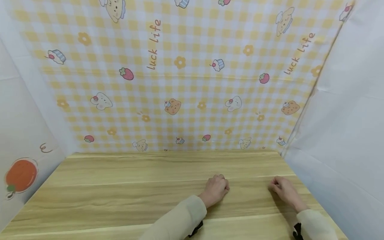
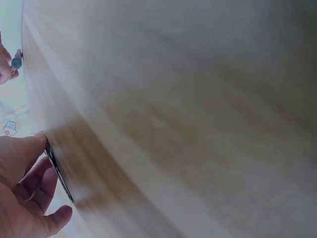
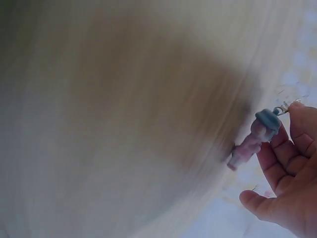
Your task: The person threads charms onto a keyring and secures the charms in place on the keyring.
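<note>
Over the right half of the wooden table, my left hand (image 1: 214, 188) is seen from its back, hiding what it holds in the head view. The left wrist view shows its fingertips holding a thin, flat, dark object (image 2: 59, 171), seen edge-on close to the tabletop; I cannot tell its kind. Farther right, near the table's right edge, is my right hand (image 1: 283, 190). In the right wrist view it pinches the metal ring of a small keychain figurine (image 3: 250, 144) with a teal hat and a pinkish body. The figurine hangs close by the wood.
The wooden table (image 1: 114, 200) has light plank lines. Behind it stands a yellow checked cloth backdrop (image 1: 192, 86) with printed cartoon figures. White cloth walls bound the left side (image 1: 18, 110) and the right side (image 1: 345, 126). Black straps (image 1: 196, 229) show at the cuffs.
</note>
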`<state>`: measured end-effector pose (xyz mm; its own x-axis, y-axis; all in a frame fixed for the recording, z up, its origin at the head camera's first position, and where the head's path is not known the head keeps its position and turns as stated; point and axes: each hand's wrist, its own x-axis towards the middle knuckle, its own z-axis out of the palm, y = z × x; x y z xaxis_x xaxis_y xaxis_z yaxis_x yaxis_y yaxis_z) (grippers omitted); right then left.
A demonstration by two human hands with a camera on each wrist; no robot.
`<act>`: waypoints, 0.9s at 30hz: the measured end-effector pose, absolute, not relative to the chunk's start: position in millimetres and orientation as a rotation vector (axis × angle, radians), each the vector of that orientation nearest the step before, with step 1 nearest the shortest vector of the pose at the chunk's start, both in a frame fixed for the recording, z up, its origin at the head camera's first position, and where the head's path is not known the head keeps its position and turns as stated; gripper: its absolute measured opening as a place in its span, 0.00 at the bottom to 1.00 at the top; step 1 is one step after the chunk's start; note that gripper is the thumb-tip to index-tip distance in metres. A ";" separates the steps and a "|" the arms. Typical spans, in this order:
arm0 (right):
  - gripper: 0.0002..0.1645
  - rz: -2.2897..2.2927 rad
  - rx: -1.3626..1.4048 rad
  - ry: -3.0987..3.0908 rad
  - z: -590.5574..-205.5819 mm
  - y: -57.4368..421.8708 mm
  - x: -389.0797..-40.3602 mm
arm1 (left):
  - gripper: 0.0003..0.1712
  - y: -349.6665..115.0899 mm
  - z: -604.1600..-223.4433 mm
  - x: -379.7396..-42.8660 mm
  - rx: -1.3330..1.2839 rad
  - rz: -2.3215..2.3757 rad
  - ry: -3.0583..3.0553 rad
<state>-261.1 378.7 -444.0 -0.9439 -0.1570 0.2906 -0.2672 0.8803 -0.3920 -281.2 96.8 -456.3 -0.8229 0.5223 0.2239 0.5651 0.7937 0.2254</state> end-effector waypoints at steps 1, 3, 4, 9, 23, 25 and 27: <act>0.07 0.721 0.320 -2.789 -442.7 372.8 -259.9 | 0.03 95.8 -456.5 -281.2 -0.859 -0.414 -2.842; 0.06 0.884 0.311 -2.753 -441.0 361.1 -258.3 | 0.04 93.7 -456.9 -280.9 -0.853 -0.392 -2.867; 0.05 0.950 0.314 -2.733 -440.4 355.5 -257.6 | 0.05 92.5 -457.2 -280.5 -0.847 -0.383 -2.878; 0.05 1.183 0.336 -2.670 -435.2 330.4 -252.3 | 0.07 86.1 -456.7 -276.4 -0.823 -0.411 -2.910; 0.12 1.929 0.885 -2.432 -419.3 249.7 -220.6 | 0.06 39.5 -423.5 -243.3 -0.933 -1.082 -2.765; 0.09 1.891 0.928 -2.414 -417.2 237.9 -216.2 | 0.05 30.9 -419.3 -237.2 -0.941 -1.161 -2.761; 0.07 1.784 0.959 -2.399 -415.9 226.8 -212.0 | 0.05 22.9 -415.6 -231.4 -0.942 -1.224 -2.758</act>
